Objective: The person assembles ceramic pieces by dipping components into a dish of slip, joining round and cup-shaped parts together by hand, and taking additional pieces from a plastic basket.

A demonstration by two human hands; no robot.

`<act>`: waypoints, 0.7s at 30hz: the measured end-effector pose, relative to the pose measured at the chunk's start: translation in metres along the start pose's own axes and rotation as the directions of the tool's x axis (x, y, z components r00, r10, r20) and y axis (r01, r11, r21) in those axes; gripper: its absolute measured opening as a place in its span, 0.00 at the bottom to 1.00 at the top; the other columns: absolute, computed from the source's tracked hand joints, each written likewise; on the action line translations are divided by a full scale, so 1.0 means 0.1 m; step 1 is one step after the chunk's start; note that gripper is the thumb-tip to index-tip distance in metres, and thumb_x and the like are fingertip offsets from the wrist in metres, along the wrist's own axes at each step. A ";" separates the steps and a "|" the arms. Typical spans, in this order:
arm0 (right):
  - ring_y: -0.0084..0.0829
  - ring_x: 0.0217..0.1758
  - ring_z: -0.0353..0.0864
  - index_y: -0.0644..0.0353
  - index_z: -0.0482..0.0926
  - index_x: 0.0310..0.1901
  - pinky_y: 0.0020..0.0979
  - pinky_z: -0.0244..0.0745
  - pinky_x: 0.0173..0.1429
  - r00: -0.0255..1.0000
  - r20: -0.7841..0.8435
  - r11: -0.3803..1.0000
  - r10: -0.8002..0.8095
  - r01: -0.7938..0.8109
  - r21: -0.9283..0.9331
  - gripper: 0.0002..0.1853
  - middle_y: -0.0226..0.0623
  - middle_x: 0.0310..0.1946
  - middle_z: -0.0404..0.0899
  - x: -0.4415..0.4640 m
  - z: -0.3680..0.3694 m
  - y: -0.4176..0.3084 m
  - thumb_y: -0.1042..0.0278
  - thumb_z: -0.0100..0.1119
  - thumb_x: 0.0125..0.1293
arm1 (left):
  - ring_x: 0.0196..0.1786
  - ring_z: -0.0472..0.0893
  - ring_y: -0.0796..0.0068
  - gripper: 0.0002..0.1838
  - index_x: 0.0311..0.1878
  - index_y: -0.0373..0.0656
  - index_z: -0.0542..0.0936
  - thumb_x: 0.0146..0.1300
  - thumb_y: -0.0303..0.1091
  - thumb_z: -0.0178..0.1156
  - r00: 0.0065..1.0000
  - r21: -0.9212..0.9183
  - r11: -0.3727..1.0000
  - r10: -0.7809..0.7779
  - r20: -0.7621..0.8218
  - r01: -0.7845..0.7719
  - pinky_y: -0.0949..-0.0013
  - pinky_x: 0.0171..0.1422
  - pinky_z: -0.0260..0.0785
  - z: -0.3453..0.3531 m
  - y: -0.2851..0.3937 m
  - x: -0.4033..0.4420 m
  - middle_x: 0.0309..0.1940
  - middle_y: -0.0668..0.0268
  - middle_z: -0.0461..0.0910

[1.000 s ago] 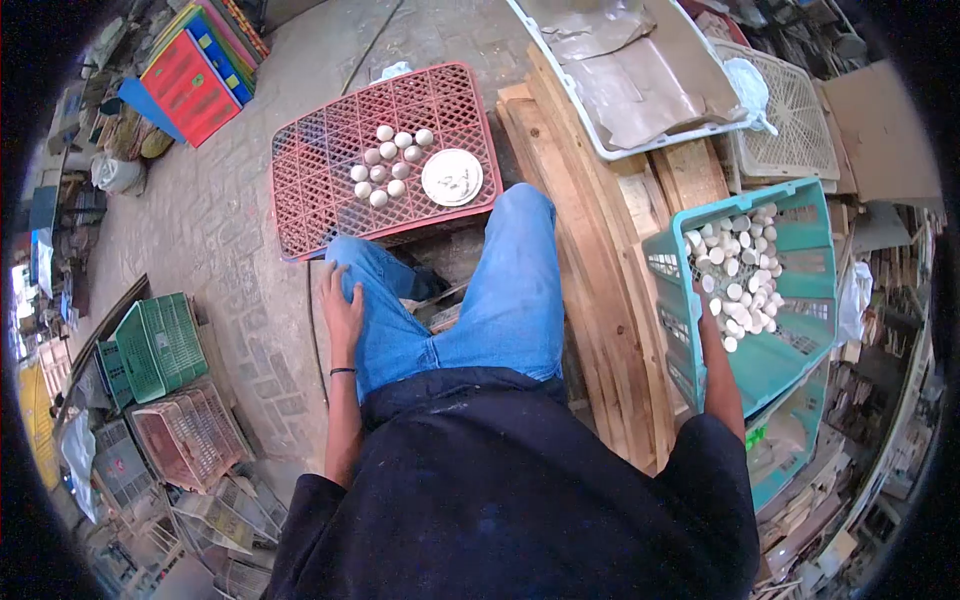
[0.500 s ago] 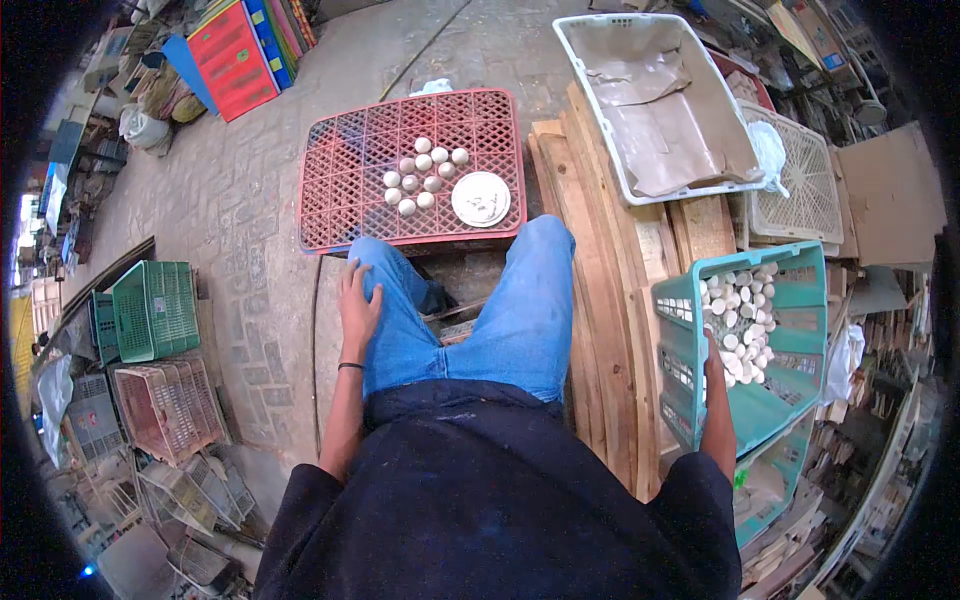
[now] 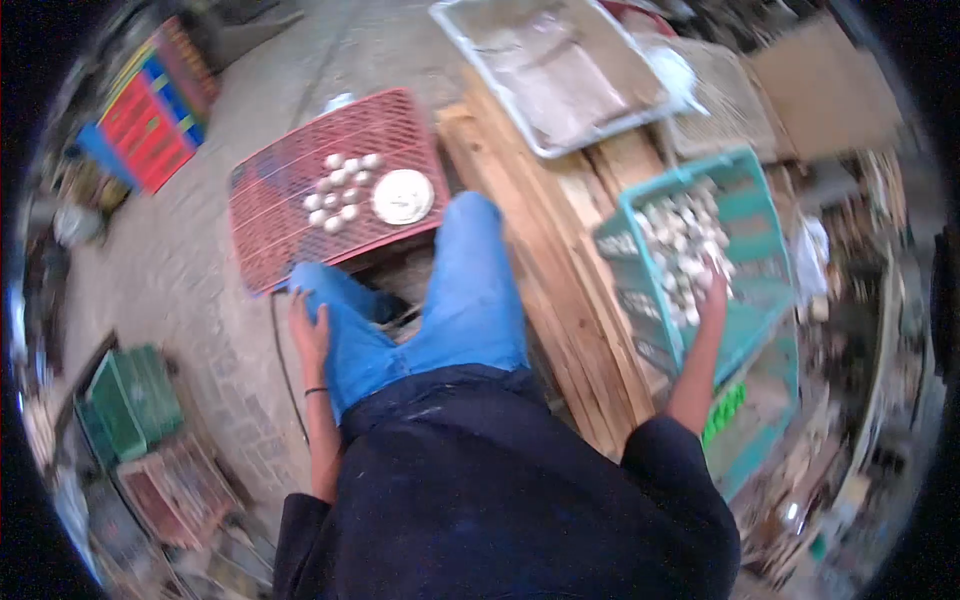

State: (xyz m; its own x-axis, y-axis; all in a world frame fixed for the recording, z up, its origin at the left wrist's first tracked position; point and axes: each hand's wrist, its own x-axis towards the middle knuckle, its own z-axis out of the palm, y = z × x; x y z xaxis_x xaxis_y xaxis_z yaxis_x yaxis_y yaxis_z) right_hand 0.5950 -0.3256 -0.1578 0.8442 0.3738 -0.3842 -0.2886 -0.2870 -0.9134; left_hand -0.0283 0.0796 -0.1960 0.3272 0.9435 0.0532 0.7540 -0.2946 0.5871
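My left hand (image 3: 309, 327) rests on my left knee with its fingers spread and nothing in them. On the right, my right hand (image 3: 712, 285) is inside the teal crate (image 3: 765, 235), at the pile of small whitish round pieces (image 3: 680, 235); motion blur smears its fingers. In front of my knees lies an upturned red crate (image 3: 270, 200). Several pale round pieces (image 3: 335, 190) stand grouped on it, beside a white round disc (image 3: 403, 197) near its right edge.
Long wooden boards (image 3: 560, 290) run between my legs and the teal crate. Behind them sits a white tray (image 3: 545, 150) with brown lining. Cardboard (image 3: 825, 90) is at the far right. A green crate (image 3: 130, 400) and a pinkish crate (image 3: 175, 490) stand at the left.
My right hand has moved from the teal crate's near side into it, over the pieces. My left hand stays on the knee. The view has swung and blurred.
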 end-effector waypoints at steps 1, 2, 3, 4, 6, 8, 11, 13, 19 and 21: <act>0.28 0.45 0.75 0.56 0.74 0.55 0.33 0.72 0.45 0.950 0.015 0.937 -0.312 0.310 -0.159 0.23 0.31 0.48 0.76 -0.16 0.14 -0.07 0.59 0.62 0.58 | 0.65 0.62 0.51 0.20 0.54 0.37 0.71 0.57 0.30 0.57 1.000 0.012 1.000 0.011 0.015 -0.012 0.57 0.69 0.52 -0.02 -0.01 0.01 0.62 0.51 0.64; 0.27 0.42 0.76 0.57 0.75 0.55 0.30 0.72 0.42 0.919 0.034 0.900 -0.393 0.391 -0.192 0.23 0.30 0.46 0.77 -0.25 0.19 -0.14 0.59 0.63 0.58 | 0.65 0.61 0.51 0.20 0.54 0.37 0.71 0.58 0.30 0.57 0.999 -0.012 1.000 0.008 0.041 -0.007 0.57 0.70 0.51 -0.04 0.00 0.01 0.62 0.51 0.64; 0.20 0.38 0.74 0.58 0.74 0.56 0.23 0.72 0.32 0.989 -0.141 0.992 -0.039 0.056 0.114 0.23 0.33 0.47 0.75 -0.27 0.36 -0.35 0.72 0.59 0.55 | 0.66 0.61 0.52 0.20 0.55 0.37 0.70 0.58 0.30 0.57 0.998 -0.030 1.000 -0.003 0.057 0.005 0.57 0.70 0.51 -0.06 0.01 0.03 0.63 0.51 0.63; 0.21 0.29 0.73 0.56 0.76 0.52 0.25 0.71 0.28 0.980 -0.198 0.986 0.010 0.024 0.167 0.21 0.28 0.37 0.75 -0.32 0.49 -0.46 0.64 0.63 0.56 | 0.66 0.61 0.52 0.20 0.55 0.37 0.70 0.58 0.30 0.57 0.997 -0.044 0.999 0.024 0.079 -0.020 0.57 0.70 0.51 -0.06 0.04 0.03 0.63 0.51 0.63; 0.23 0.21 0.71 0.53 0.78 0.47 0.27 0.66 0.21 0.978 -0.209 0.980 0.020 0.022 0.197 0.18 0.27 0.30 0.72 -0.27 0.48 -0.44 0.61 0.67 0.54 | 0.66 0.60 0.52 0.20 0.55 0.37 0.70 0.60 0.31 0.56 0.998 -0.034 0.999 -0.023 0.065 0.025 0.58 0.70 0.50 -0.10 0.03 0.02 0.63 0.51 0.63; 0.24 0.41 0.77 0.59 0.77 0.51 0.28 0.72 0.39 0.983 -0.177 0.960 0.055 -0.004 0.279 0.22 0.29 0.44 0.78 -0.25 0.45 -0.39 0.61 0.67 0.55 | 0.66 0.60 0.52 0.19 0.55 0.37 0.70 0.61 0.31 0.55 0.998 -0.014 1.000 0.000 0.064 0.001 0.58 0.70 0.50 -0.09 -0.01 0.02 0.63 0.51 0.63; 0.25 0.40 0.78 0.60 0.77 0.50 0.28 0.72 0.39 0.977 -0.204 0.956 0.053 0.010 0.293 0.23 0.30 0.43 0.78 -0.21 0.50 -0.36 0.60 0.68 0.53 | 0.66 0.60 0.52 0.19 0.55 0.37 0.70 0.61 0.31 0.55 0.998 0.009 1.000 0.003 0.061 -0.004 0.58 0.70 0.50 -0.11 -0.03 0.01 0.63 0.50 0.63; 0.25 0.40 0.77 0.62 0.77 0.50 0.27 0.72 0.40 0.970 -0.237 0.964 0.047 0.018 0.266 0.25 0.31 0.43 0.78 -0.22 0.53 -0.39 0.59 0.69 0.52 | 0.66 0.60 0.52 0.19 0.55 0.36 0.70 0.61 0.31 0.55 0.997 -0.011 1.000 0.019 0.069 -0.018 0.58 0.70 0.50 -0.11 -0.02 0.01 0.63 0.49 0.63; 0.25 0.40 0.75 0.69 0.75 0.51 0.26 0.70 0.46 0.862 -0.499 0.995 -0.089 0.094 -0.015 0.29 0.35 0.41 0.78 -0.28 0.59 -0.46 0.60 0.71 0.51 | 0.65 0.61 0.50 0.19 0.55 0.36 0.70 0.61 0.31 0.55 0.998 -0.022 0.999 0.035 0.060 -0.034 0.56 0.70 0.50 -0.10 -0.04 0.01 0.63 0.48 0.63; 0.25 0.38 0.76 0.68 0.75 0.50 0.26 0.71 0.42 0.891 -0.449 0.996 -0.071 0.091 0.023 0.28 0.35 0.39 0.78 -0.25 0.49 -0.44 0.60 0.71 0.51 | 0.65 0.61 0.50 0.19 0.55 0.36 0.70 0.61 0.31 0.55 0.998 -0.020 0.999 0.030 0.061 -0.029 0.56 0.70 0.50 -0.10 -0.03 0.01 0.63 0.48 0.63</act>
State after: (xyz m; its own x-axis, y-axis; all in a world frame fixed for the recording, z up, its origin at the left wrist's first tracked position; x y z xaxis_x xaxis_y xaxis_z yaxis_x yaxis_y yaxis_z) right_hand 0.5643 -0.2787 -0.1142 0.9753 -0.0430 -0.2167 -0.2208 -0.2310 -0.9476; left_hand -0.0363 0.0829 -0.1896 0.3837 0.9232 0.0216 0.7327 -0.3186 0.6014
